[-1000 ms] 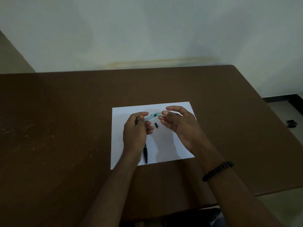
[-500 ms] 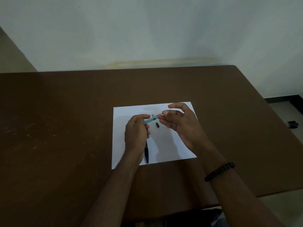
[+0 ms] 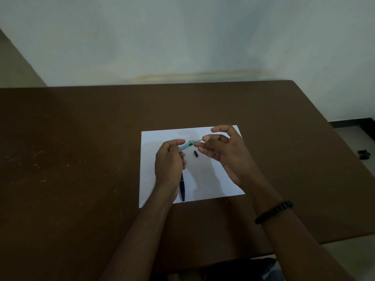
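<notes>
My left hand point(image 3: 169, 163) grips a clear pen barrel with a green end point(image 3: 185, 146) above a white sheet of paper point(image 3: 150, 142). My right hand point(image 3: 225, 151) pinches a thin dark refill point(image 3: 199, 140) that sticks out of the barrel's green end. A small black cap piece point(image 3: 196, 154) lies on the paper between my hands. A black pen part point(image 3: 182, 188) lies on the paper just right of my left wrist, partly hidden by it.
The paper rests on a wide brown table point(image 3: 81, 159) that stands against a pale wall. The table's right edge falls off to a light floor with a small dark object point(image 3: 364, 154) on it. A black bead bracelet point(image 3: 274, 212) circles my right wrist.
My right hand has shifted slightly to the right and its upper fingers have lifted, exposing a thin refill between it and the barrel. My left hand stays put.
</notes>
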